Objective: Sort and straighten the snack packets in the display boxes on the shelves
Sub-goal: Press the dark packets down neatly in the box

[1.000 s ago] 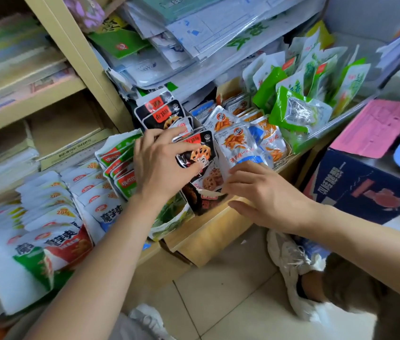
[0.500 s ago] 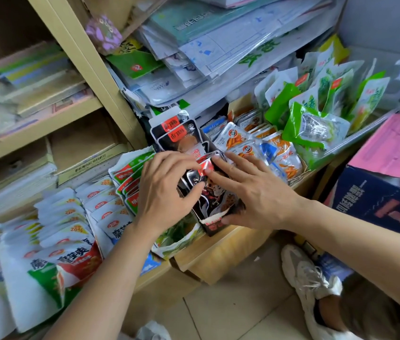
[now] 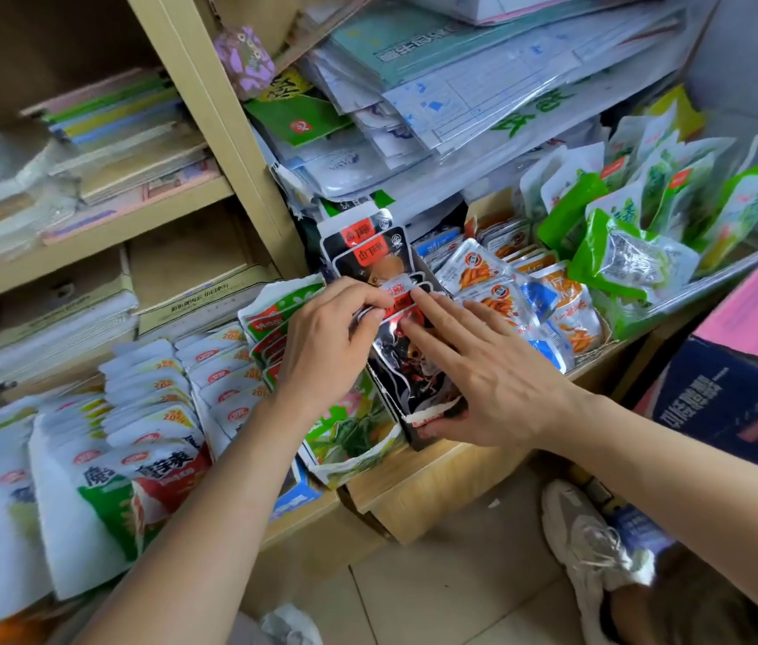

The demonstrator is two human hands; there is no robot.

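Observation:
A torn black display box (image 3: 419,418) on the low shelf holds a row of black and red snack packets (image 3: 407,360). My left hand (image 3: 326,346) pinches the tops of the packets in the middle of the row. My right hand (image 3: 484,370) lies over the box with straight fingers pressing the front packets, its thumb under the box's torn front edge. More black packets (image 3: 363,246) stand upright behind. A box of orange and white packets (image 3: 503,290) sits to the right. A green and white packet box (image 3: 354,435) sits to the left.
Rows of white packets (image 3: 153,388) fill the shelf at the left. Green pouches (image 3: 638,225) stand at the back right. Stacked papers and folders (image 3: 461,86) overhang from above. A blue carton (image 3: 731,402) with pink sheets stands at the right. My shoe (image 3: 591,537) rests on the tiled floor.
My right hand moved from the shelf edge onto the black packets and now presses them flat. My left hand has shifted from gripping a packet's side to pinching the packet tops.

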